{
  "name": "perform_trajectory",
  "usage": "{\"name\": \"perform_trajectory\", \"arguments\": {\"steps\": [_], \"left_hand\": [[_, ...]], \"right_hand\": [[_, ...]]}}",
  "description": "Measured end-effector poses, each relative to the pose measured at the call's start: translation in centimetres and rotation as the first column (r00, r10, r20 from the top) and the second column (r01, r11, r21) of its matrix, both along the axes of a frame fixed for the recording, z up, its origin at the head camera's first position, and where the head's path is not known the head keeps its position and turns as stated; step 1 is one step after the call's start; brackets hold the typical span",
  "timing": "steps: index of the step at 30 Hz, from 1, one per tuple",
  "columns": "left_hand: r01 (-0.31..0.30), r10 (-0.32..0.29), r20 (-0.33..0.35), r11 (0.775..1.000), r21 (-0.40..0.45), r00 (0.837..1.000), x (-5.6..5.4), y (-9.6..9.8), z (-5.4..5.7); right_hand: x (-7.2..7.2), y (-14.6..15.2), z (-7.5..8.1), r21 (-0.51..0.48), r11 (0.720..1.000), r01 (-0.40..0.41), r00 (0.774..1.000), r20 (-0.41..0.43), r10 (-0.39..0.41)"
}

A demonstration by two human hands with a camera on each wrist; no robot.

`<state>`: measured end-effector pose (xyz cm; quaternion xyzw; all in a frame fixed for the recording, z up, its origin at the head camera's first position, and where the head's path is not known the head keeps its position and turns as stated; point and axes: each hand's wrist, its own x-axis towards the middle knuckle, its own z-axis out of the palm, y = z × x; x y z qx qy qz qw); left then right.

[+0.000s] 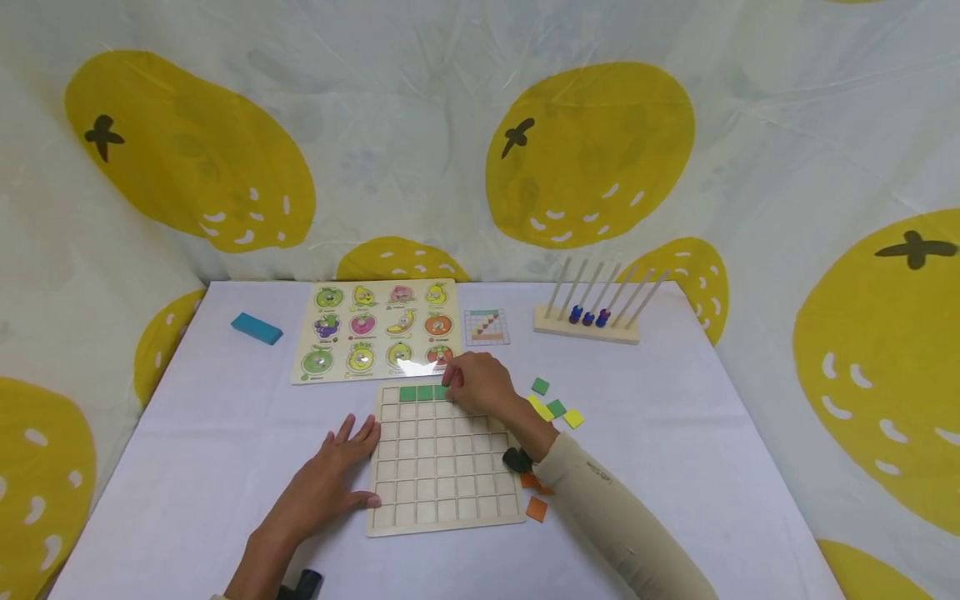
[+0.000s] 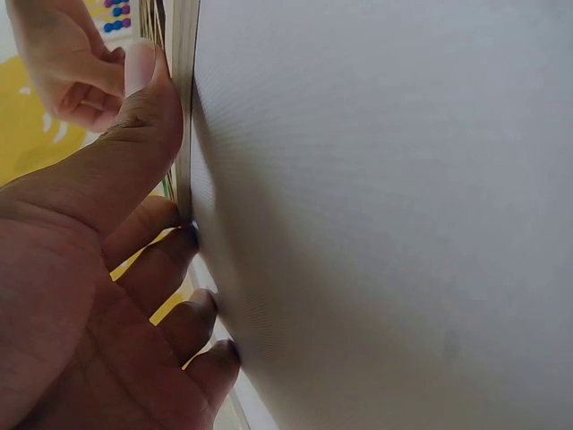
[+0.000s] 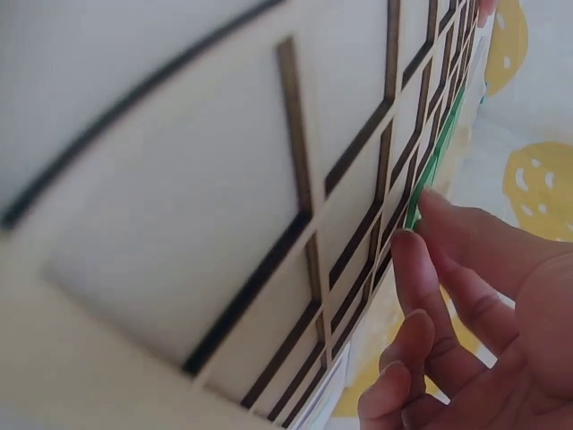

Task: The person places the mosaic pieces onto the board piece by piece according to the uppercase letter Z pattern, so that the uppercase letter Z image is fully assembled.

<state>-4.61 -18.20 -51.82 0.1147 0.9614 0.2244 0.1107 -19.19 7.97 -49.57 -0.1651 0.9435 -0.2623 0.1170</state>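
Board (image 1: 446, 469), pale, gridded, square green tiles (image 1: 425, 392) in top row, left hand (image 1: 330, 472) spread, right hand (image 1: 482, 385) seemingly pinching one

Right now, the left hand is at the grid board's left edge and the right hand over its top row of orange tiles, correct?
Not quite: the head view shows green tiles in the top row, not orange. The left hand is at the left edge of the grid board and the right hand over that row.
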Motion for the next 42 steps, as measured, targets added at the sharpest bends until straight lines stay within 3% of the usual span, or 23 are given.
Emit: {"name": "perform_trajectory", "arguments": {"steps": [9,16,24,35,42], "left_hand": [[0.003,-0.003,-0.011,1.0,0.003,1.0,0.1,-0.1,-0.1],[0.011,-0.01,-0.022,1.0,0.013,1.0,0.0,-0.2,0.0],[0.02,-0.02,-0.025,1.0,0.014,0.999,0.0,-0.3,0.1],[0.02,-0.02,-0.032,1.0,0.007,0.999,0.1,-0.3,0.2],[0.022,-0.022,-0.036,1.0,0.011,0.999,0.1,-0.3,0.2]], "right_hand": [[0.3,0.7,0.3,-0.024,1.0,-0.009,1.0,-0.013,0.009],[0.4,2.9,0.6,-0.112,0.992,0.052,0.998,-0.03,-0.056],[0.4,6.9,1.0,-0.139,0.979,0.148,0.988,-0.014,-0.151],[0.4,12.6,0.0,-0.078,0.976,0.204,0.978,-0.025,-0.207],[0.5,14.0,-0.5,-0.002,0.967,0.254,0.967,0.024,-0.254]]}}
